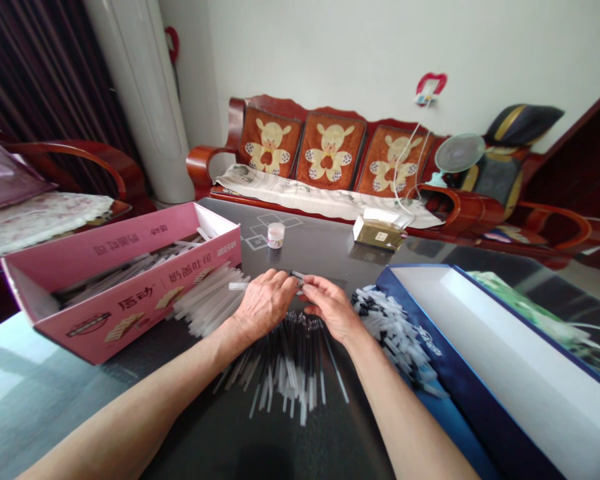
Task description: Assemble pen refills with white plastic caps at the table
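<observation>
My left hand (265,300) is closed, its fingertips meeting those of my right hand (330,308) above the dark table. Between them is a small, slim piece (297,274), grey and whitish; the fingers cover most of it. A white plastic tube (238,287) sticks out to the left of my left hand; whether it is the same piece I cannot tell. Under my hands, thin translucent sticks (300,380) lie fanned toward me. Beside my left wrist is a heap of whitish plastic tubes (205,307). Right of my right hand lies a pile of short white and black pieces (395,330).
A pink carton (140,300) with more strips stands at left. On the right is a blue box (460,373) with a white inside, and a green packet (525,307) behind it. A small white jar (275,235) and a tissue box (379,233) stand farther back.
</observation>
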`<state>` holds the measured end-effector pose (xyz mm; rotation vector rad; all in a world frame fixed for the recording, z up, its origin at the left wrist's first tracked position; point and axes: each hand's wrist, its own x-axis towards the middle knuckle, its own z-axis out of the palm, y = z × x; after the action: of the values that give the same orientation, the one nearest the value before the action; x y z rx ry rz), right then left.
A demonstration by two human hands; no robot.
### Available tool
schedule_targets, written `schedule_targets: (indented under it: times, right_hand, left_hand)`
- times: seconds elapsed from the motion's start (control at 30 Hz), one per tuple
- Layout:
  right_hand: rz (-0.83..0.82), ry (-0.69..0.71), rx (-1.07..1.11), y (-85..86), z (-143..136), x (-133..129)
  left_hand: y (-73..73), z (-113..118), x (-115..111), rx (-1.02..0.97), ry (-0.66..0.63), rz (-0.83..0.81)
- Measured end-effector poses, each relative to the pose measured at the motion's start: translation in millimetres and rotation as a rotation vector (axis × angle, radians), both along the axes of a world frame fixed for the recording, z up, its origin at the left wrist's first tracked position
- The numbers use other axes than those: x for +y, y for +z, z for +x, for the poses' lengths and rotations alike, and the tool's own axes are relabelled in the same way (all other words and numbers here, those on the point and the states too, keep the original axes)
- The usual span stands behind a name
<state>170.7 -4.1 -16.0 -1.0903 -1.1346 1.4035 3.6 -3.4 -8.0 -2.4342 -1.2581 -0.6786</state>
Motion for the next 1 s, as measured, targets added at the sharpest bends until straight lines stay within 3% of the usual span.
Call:
schedule_targets:
  times: [0.2,0.5,0.73,1.0]
  right_hand:
    - [0.023,-0.076,-0.171,-4.0,-1.5,2.6]
    - [0.016,0.018,-0.035,-2.3,0.0,1.4]
    - [0.021,-0.052,-0.213,-6.0,-2.6,2.5]
    - [-0.005,0.051,-0.036,-4.5,0.0,3.3]
  left_hand:
    - [1.7,0.6,-0.9,0.021,-0.009,0.014]
    - [2.4,0.4,1.3,0.036,0.005,0.047]
    - [3.0,1.0,0.2,0.047,-0.008,0.042]
    - [3.0,0.6,0.4,0.036,-0.003,0.042]
